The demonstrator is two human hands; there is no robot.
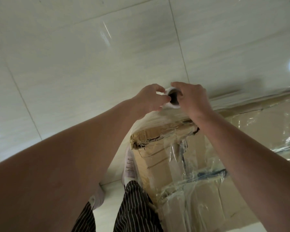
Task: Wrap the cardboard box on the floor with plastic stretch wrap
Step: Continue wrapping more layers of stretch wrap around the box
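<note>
While gripping the roll [173, 107] by its hollow end with left hand [150, 98] and right hand [193, 99], judged it light, stiff-cored, film [164, 118] clingy below.

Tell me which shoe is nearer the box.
The forward shoe, laces showing, right beside the cardboard box. The other shoe sits farther left, partly hidden by the left arm.

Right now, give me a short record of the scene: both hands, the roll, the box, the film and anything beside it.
left hand: grips the stretch wrap roll, thumb at its core opening
right hand: fingers curled over the roll's other side
roll: open core end faces the camera, above the box's torn corner
cardboard box: on the tiled floor, film already over its top
film: runs from roll over the corner
shoe: against the box's side
</note>
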